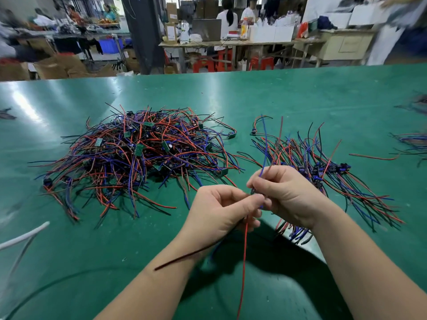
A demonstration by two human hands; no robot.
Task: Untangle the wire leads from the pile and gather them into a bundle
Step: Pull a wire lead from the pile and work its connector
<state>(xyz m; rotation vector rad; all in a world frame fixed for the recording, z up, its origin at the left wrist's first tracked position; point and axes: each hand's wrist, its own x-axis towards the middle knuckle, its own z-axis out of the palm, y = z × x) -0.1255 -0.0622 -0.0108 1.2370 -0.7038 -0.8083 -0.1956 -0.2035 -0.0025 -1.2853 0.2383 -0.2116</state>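
Note:
A big tangled pile of red, blue and black wire leads (pixel 138 155) with small green circuit boards lies on the green table, left of centre. A sorted bundle of leads (pixel 323 172) lies fanned out to the right. Both hands meet near the table's front, between pile and bundle. My left hand (pixel 221 213) pinches one wire lead (pixel 245 250), whose red and black wires hang down toward me. My right hand (pixel 286 195) grips the same lead's upper part, with blue and red wires sticking up from its fingers.
The green table (pixel 231 93) stretches far back. A white cable (pixel 25 236) lies at the left front. More wire clusters (pixel 413 142) sit at the right edge. A loose red wire (pixel 374 157) lies beside the bundle. Benches, boxes and people are behind the table.

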